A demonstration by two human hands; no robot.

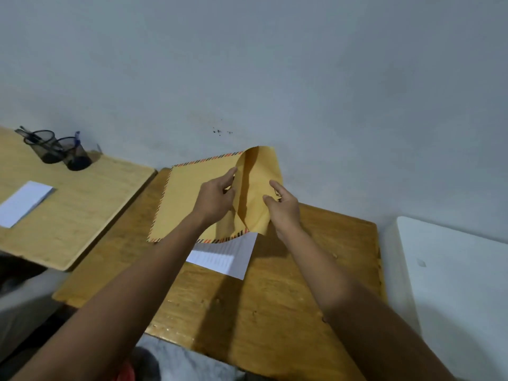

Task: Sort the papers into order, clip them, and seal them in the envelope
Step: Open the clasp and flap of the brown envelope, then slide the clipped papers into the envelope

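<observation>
A large yellow-brown envelope (187, 199) with a striped red and black border lies on the wooden desk (275, 298), its flap (258, 182) raised at the right end. My left hand (214, 199) pinches the edge of the envelope's mouth. My right hand (283, 207) holds the flap from the right, fingers on its surface. A stack of white printed papers (228, 257) lies on the desk, partly under the envelope's near edge. No clip shows on the papers.
A second wooden desk (82, 204) stands to the left with two black mesh pen cups (63, 152) and a white paper pad (24, 202). A white box-like surface (453, 284) sits at the right. The wall runs right behind the desks.
</observation>
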